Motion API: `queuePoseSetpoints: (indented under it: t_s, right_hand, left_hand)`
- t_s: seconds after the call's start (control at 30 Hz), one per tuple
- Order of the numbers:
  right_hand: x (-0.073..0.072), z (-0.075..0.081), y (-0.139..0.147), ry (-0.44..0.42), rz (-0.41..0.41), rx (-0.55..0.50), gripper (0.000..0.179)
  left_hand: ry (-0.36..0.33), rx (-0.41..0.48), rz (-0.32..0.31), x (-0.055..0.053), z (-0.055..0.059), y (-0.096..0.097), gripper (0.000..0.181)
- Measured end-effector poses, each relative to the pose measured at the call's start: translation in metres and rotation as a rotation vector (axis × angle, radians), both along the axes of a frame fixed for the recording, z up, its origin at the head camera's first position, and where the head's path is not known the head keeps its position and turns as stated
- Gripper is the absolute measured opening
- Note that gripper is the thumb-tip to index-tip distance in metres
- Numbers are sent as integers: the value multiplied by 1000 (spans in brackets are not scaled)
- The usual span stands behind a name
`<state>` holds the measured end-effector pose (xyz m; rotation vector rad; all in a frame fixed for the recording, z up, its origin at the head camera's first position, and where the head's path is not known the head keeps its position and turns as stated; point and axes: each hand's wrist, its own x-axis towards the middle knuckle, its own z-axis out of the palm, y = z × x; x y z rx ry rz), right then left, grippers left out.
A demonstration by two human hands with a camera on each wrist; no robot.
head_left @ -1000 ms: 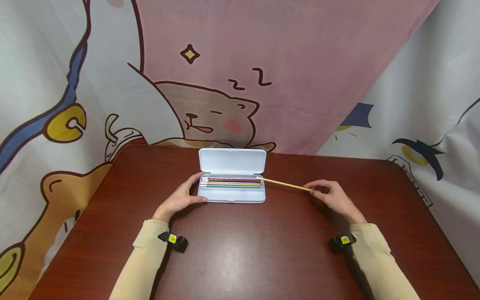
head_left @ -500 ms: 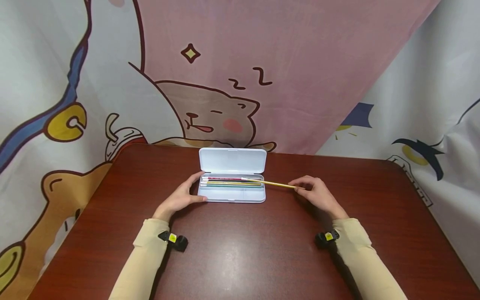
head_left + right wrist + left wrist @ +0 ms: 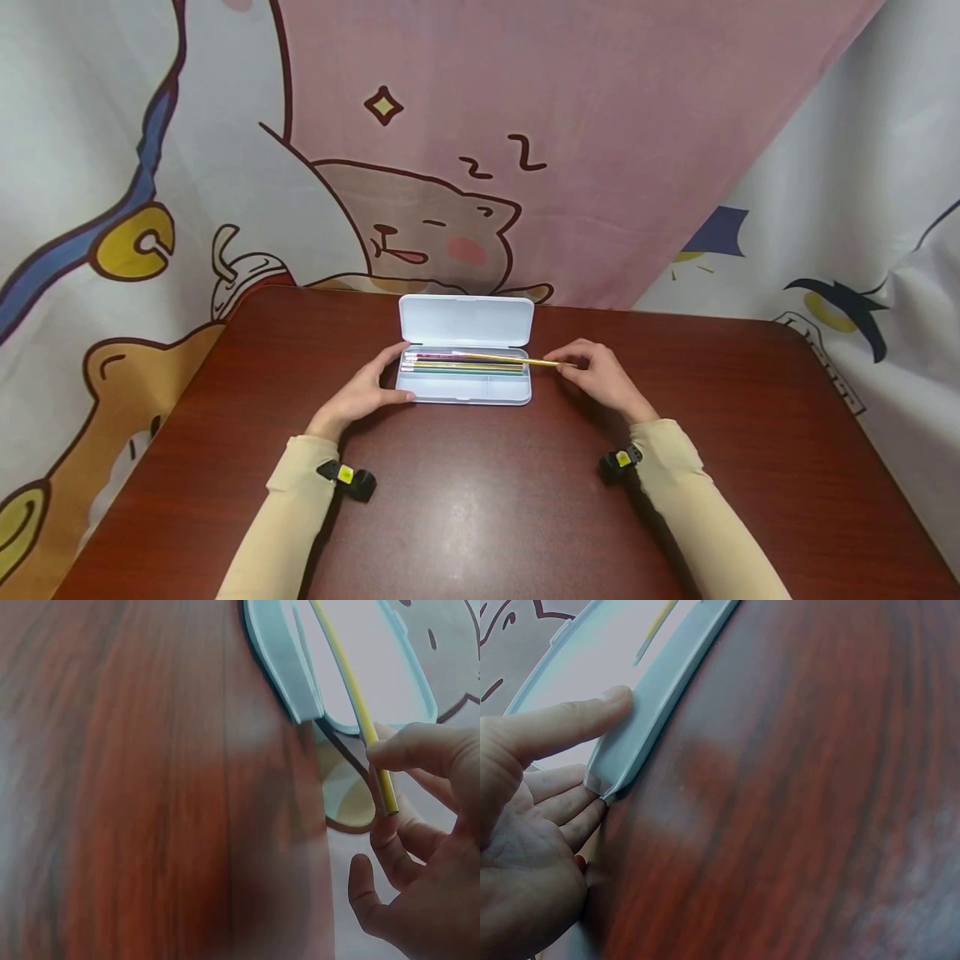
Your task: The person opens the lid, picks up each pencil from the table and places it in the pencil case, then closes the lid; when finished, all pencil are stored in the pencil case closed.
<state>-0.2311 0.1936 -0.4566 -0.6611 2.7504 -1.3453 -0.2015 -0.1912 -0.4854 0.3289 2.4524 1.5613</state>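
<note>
A white pencil case (image 3: 442, 389) stands with its lid (image 3: 465, 321) raised. Several pencils (image 3: 463, 367), red, dark, yellow and green, lie side by side in its back compartment, their white ends at the left. My left hand (image 3: 362, 392) holds the case's left end, thumb over the front rim and fingers at the far side. Thumb and fingers of my right hand (image 3: 600, 377) pinch a yellow pencil (image 3: 542, 362) near its right end. This pencil slants over the right rim, its pale left end above the other pencils. In the right wrist view the pencil (image 3: 352, 682) reaches toward the case.
The case stands near the back of a dark red-brown wooden table (image 3: 465, 483). Behind it hangs a cartoon-printed cloth (image 3: 600, 167). A small divider marks off a section at the right of the case's front compartment.
My right hand has moved left toward the case, carrying the yellow pencil further over the tray. The left hand and the case have stayed in place.
</note>
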Motion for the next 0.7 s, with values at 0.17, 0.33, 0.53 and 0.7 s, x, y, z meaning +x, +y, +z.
queuePoseSetpoints:
  t_s: [0.17,0.33,0.53,0.7]
  right_hand:
    - [-1,1,-17,8,26,-11,22]
    - [-2,-2,-32,5,28,-5,20]
    - [-3,-2,-47,15,44,-29,21]
    - [-5,-3,-56,24,42,-21,23]
  left_hand:
    - [5,-1,-5,0,0,0,87]
    - [1,4,-6,0,1,0,87]
    - [-3,-2,3,0,0,0,88]
    - [-6,-2,1,0,1,0,88]
